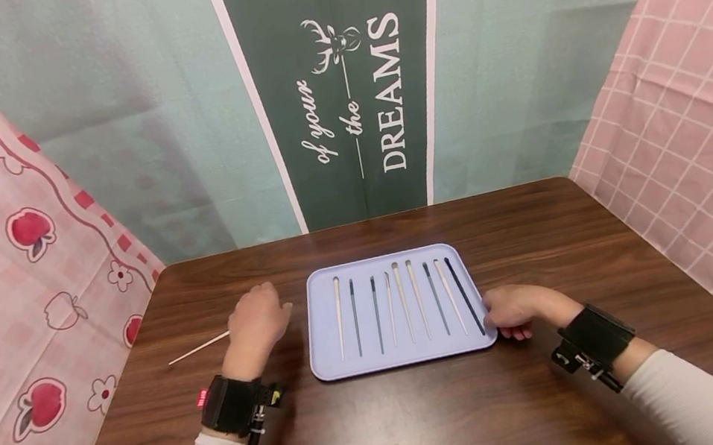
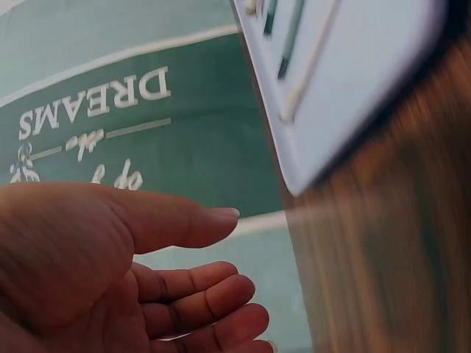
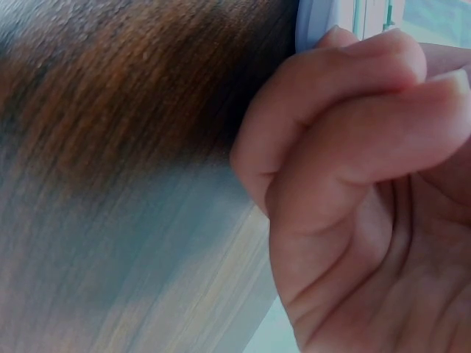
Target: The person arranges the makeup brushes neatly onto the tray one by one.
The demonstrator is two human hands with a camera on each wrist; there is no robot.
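A pale lavender tray (image 1: 375,363) lies on the table with several slim makeup brushes (image 1: 400,299) in a row, their tips toward the far side. At its near right corner, my right hand (image 1: 513,309) grips the rim; the right wrist view shows curled fingers (image 3: 331,147) beside the tray edge. Left of the tray, my left hand (image 1: 259,318) is empty, its fingers loosely bent and the thumb (image 2: 188,224) apart from them. A thin pale stick (image 1: 199,348) lies beyond that hand, one end hidden behind it.
The brown wooden table (image 1: 397,427) reaches back to a green curtain (image 1: 186,162) with white lettering. Pink patterned cloth (image 1: 8,298) hangs on the left, and pink checked cloth (image 1: 690,133) on the right.
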